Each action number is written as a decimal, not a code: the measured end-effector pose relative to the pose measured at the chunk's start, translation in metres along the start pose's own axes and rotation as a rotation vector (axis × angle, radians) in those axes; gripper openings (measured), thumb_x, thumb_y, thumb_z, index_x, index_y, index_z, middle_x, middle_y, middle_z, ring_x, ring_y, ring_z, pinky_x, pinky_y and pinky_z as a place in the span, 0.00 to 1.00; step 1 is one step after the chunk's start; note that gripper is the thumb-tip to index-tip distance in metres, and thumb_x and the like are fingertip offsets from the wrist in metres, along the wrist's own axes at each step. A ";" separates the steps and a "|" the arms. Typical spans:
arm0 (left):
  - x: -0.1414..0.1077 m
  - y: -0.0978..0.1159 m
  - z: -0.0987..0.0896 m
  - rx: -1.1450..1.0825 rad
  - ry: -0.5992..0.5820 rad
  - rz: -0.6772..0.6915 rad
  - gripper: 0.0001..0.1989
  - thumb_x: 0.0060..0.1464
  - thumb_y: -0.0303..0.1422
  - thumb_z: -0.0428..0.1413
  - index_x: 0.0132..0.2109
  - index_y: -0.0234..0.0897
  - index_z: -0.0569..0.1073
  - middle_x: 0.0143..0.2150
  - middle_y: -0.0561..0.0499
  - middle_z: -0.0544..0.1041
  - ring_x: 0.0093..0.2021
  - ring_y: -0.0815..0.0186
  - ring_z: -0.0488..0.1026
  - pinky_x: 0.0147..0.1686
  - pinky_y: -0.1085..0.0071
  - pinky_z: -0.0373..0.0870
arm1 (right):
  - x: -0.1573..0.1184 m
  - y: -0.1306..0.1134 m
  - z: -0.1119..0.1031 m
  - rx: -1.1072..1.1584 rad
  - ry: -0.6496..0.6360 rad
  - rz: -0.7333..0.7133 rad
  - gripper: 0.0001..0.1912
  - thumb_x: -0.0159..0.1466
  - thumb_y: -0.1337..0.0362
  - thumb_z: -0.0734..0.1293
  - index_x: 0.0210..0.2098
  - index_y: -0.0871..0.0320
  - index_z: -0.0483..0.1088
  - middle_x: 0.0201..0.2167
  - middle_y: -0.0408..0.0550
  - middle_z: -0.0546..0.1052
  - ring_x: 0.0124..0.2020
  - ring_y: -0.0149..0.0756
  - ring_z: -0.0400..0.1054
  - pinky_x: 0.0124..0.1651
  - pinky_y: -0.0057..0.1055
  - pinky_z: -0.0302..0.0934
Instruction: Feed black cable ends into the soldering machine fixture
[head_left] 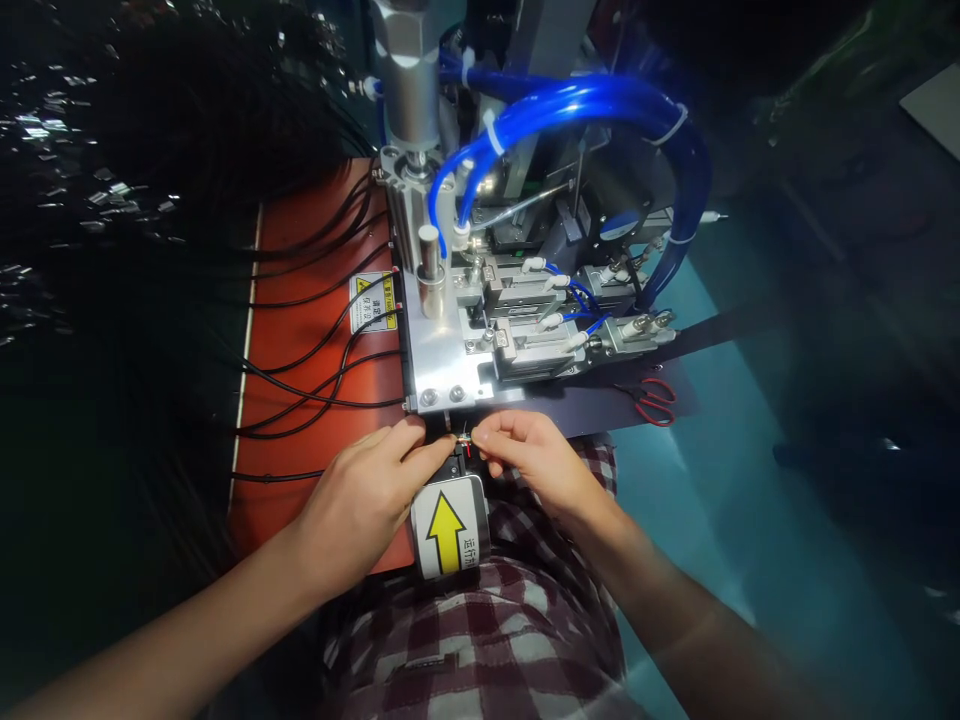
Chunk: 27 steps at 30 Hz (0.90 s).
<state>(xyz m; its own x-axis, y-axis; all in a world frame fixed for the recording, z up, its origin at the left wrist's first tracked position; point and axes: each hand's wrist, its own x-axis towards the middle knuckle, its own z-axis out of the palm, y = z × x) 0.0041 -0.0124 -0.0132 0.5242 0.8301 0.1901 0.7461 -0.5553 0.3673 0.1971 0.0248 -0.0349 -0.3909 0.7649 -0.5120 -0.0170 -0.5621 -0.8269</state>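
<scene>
In front of the machine's metal plate (442, 385), my left hand (367, 490) is closed, thumb and fingers pressed together at a black cable (277, 477) that runs in from the left and goes out of sight beneath it. From the right, my right hand (529, 450) meets it in a pinch at fine wire ends (466, 445), one of them red. The fingertips of both hands are almost touching there. My fingers partly hide the wire ends. Just below is a black block carrying a white label with a yellow arrow (446, 530).
Several more black cables (322, 360) cross an orange-red board (300, 330) into the machine. Small pneumatic cylinders (532, 345) and blue air hoses (585, 100) stand behind my hands. Red-handled scissors (655, 402) lie at right. A dark cable bundle (202, 110) hangs at left.
</scene>
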 end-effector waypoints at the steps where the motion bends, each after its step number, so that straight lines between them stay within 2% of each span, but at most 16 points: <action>1: 0.000 0.000 0.000 0.001 -0.004 -0.001 0.15 0.62 0.26 0.43 0.49 0.34 0.71 0.32 0.48 0.67 0.28 0.65 0.66 0.26 0.71 0.65 | -0.001 0.000 0.000 -0.003 0.004 -0.006 0.13 0.53 0.58 0.69 0.23 0.61 0.67 0.18 0.38 0.67 0.19 0.25 0.58 0.24 0.26 0.50; 12: -0.001 0.000 0.001 -0.019 -0.032 -0.017 0.14 0.61 0.25 0.44 0.50 0.34 0.70 0.33 0.48 0.67 0.29 0.64 0.67 0.27 0.69 0.66 | -0.004 -0.001 0.004 -0.110 0.070 -0.052 0.13 0.55 0.57 0.68 0.25 0.60 0.67 0.18 0.39 0.66 0.19 0.27 0.59 0.24 0.27 0.52; 27: 0.001 0.000 -0.001 -0.026 -0.018 -0.015 0.14 0.62 0.27 0.43 0.48 0.34 0.71 0.33 0.48 0.68 0.29 0.65 0.68 0.27 0.71 0.67 | -0.004 0.001 0.004 -0.075 0.087 -0.060 0.13 0.54 0.56 0.68 0.24 0.61 0.67 0.19 0.39 0.66 0.19 0.26 0.59 0.25 0.26 0.52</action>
<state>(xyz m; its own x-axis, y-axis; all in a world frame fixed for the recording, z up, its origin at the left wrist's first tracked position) 0.0045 -0.0119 -0.0123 0.5202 0.8373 0.1683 0.7433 -0.5409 0.3936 0.1946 0.0204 -0.0326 -0.3096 0.8227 -0.4768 0.0318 -0.4922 -0.8699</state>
